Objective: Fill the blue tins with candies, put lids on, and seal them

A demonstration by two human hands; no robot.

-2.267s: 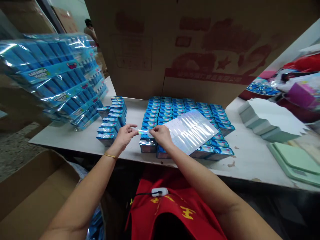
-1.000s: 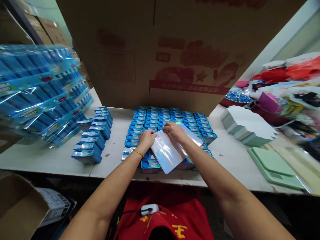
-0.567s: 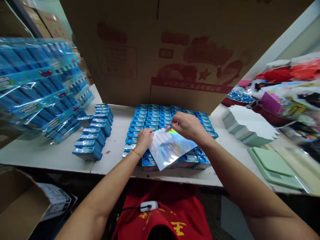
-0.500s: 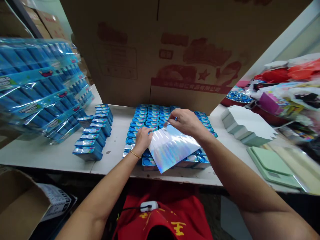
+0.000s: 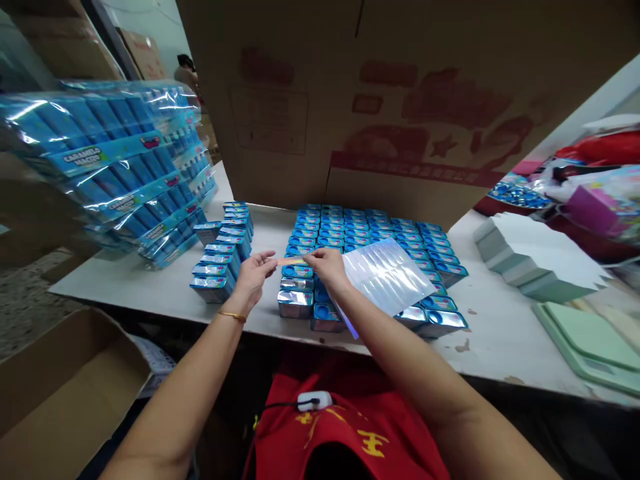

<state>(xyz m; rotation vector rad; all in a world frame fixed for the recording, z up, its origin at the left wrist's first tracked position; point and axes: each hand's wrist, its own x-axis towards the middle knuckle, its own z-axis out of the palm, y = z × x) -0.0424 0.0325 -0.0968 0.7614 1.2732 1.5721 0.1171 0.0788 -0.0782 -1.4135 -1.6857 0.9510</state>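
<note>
A thin orange-tan strip (image 5: 292, 261) stretches between my two hands above the front left of the packed blue boxes. My right hand (image 5: 327, 267) pinches its right end. At the other end, the fingertips and thumb of my left hand (image 5: 254, 275) close on the strip; the exact contact is blurred. A shiny holographic sheet (image 5: 393, 275) lies tilted on the boxes, partly under my right wrist and forearm. Rows of small blue boxes (image 5: 296, 301) with silvery sides stand close together beneath it.
More blue boxes (image 5: 213, 283) line up on the white table (image 5: 265, 307) at left, before plastic-wrapped stacks (image 5: 125, 160). A large cardboard box (image 5: 330, 133) stands behind. Stacked white card (image 5: 543, 257) and a green scale (image 5: 590, 340) are at right; an open carton (image 5: 75, 393) sits lower left.
My hands have left the holographic sheet, which now rests on the boxes farther right. They have moved left and hold a thin strip between them. The view has turned left.
</note>
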